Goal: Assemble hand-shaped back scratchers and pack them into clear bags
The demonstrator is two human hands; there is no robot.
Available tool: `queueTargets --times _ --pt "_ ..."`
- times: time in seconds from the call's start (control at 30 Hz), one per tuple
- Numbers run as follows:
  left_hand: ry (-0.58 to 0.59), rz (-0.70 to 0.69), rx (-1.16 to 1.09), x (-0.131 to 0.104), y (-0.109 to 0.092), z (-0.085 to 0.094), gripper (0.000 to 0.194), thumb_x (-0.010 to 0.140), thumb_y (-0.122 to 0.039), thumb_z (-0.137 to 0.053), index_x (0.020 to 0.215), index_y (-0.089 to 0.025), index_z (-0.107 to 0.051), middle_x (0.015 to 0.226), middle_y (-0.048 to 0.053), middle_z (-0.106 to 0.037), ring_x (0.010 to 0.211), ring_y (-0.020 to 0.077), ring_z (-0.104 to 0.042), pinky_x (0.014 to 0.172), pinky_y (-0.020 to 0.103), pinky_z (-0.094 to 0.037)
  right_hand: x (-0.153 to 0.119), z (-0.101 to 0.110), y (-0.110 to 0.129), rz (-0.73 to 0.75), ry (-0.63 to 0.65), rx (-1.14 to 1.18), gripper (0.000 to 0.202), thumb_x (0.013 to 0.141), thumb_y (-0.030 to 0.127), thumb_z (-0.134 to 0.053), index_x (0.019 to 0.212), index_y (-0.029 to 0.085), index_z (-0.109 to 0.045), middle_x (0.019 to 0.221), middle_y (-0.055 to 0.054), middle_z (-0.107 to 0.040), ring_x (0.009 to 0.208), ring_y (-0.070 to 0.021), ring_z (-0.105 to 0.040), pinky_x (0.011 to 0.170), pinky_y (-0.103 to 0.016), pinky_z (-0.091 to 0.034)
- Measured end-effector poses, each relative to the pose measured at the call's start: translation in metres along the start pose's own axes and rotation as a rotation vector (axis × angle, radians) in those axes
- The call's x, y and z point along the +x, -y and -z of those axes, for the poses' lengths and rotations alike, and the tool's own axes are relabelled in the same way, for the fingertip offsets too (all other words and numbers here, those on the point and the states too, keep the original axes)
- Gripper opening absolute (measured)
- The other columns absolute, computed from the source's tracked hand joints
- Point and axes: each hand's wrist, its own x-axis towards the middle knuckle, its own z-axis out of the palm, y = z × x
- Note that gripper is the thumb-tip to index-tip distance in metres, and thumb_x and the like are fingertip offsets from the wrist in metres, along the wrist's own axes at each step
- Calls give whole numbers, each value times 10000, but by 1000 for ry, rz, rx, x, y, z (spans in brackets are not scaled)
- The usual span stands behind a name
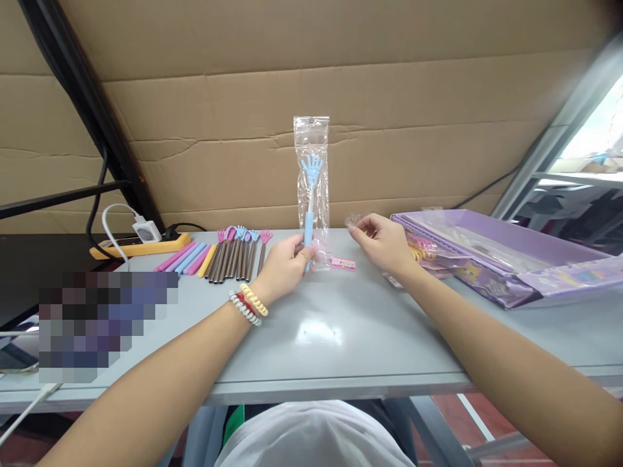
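Observation:
My left hand (287, 264) is closed on the lower end of a clear plastic bag (311, 133), which stands upright. Inside the bag is a blue hand-shaped back scratcher (309, 227), its small fingers pointing up. A small pink label (343, 264) lies on the table just right of the bag's bottom. To the right, my right hand (382, 243) has thumb and fingertips together at a bit of clear plastic (354, 221), near the purple box. The two hands are apart.
Left of my left hand lie several brown rods with pink and blue hand tips (233, 259) and several coloured tubes (187, 258). Behind them is a yellow power strip (170, 244). A purple box (516, 246) with packets stands right on the grey table (355, 344); cardboard (389, 97) rises behind.

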Motion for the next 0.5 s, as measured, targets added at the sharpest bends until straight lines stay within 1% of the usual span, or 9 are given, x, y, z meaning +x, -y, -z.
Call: queueTargets --times 0.1,0.2,0.3,0.37,0.43,0.5 --pt "-4 0 14 1 0 0 227 857 -250 -450 976 -130 -601 761 46 -646 606 111 -567 510 215 -426 3 0 -6 18 9 -79 158 732 322 -589 654 188 -561 680 -26 -615 636 -158 -525 602 -291 -377" --pt "19 6 23 0 -1 -1 229 850 -225 -450 1001 -132 -595 816 51 -662 610 103 -574 551 220 -440 1 -2 -4 64 11 -55 133 740 307 -574 679 189 -568 696 -33 -624 633 -160 -531 596 -293 -388" --pt "34 -5 74 0 0 -1 259 850 -227 -440 1035 -127 -591 772 34 -649 580 103 -556 572 234 -442 -3 -7 2 155 35 -13 120 749 302 -561 714 188 -575 723 -40 -636 649 -162 -539 600 -293 -399" --pt "21 -38 121 0 2 -1 301 856 -243 -426 1085 -132 -586 742 19 -633 572 105 -532 583 240 -439 -6 -9 6 196 68 -1 120 752 300 -556 721 186 -575 726 -43 -640 663 -164 -547 607 -294 -403" --pt "1 -64 160 0 3 -1 341 868 -262 -404 1135 -141 -580 734 15 -624 585 109 -516 596 240 -433 -7 -10 8 207 101 11 117 749 297 -554 724 185 -574 726 -43 -639 668 -164 -547 611 -294 -406" --pt "-15 -65 180 1 5 0 366 879 -280 -385 1160 -142 -574 733 18 -620 595 112 -508 601 241 -427 -7 -10 8 180 119 33 117 744 298 -556 733 183 -572 724 -41 -633 665 -163 -542 614 -297 -410"
